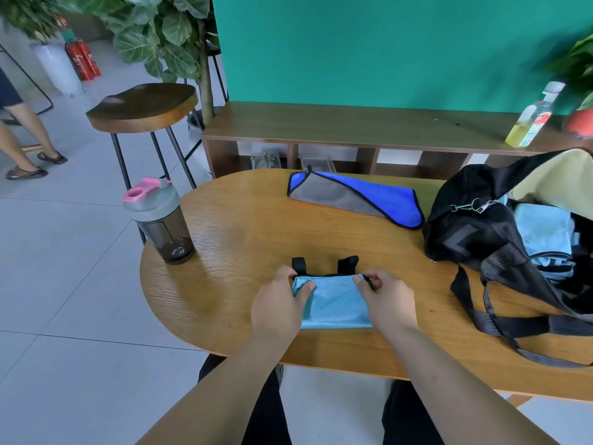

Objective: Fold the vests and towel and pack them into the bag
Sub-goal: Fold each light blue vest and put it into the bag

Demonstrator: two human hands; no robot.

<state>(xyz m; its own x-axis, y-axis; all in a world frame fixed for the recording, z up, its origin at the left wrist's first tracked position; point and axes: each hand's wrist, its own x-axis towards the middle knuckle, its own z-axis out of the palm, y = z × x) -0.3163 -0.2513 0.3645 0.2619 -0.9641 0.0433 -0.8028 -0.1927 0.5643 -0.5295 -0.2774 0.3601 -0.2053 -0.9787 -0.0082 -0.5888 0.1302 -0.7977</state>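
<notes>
On the oval wooden table [224,284], near its front edge, lies a light blue vest [333,303] folded into a small rectangle, with two black straps sticking out on its far side. The left hand [282,303] pinches the vest's far left corner, thumb on top of the cloth, and the right hand [385,297] grips the far right corner with curled fingers. Farther back on the table rests a blue and grey towel [353,197], loosely folded, and just beside it to the right stands an open black bag [481,232] with more light blue cloth [542,232] inside (its straps trail over the tabletop). A dark shaker bottle [160,220] with a pink and grey lid stands at the table's left end. Beyond the table are a low wooden shelf [353,123] against a green wall [385,43], a wooden stool [144,107], leafy plants [160,33] and red fire extinguishers [83,59] on a grey tiled floor [64,252]. A drink bottle [532,117] of yellow liquid stands on the shelf; its label is too blurred to read, and the grey marking on the bag cannot be made out.
</notes>
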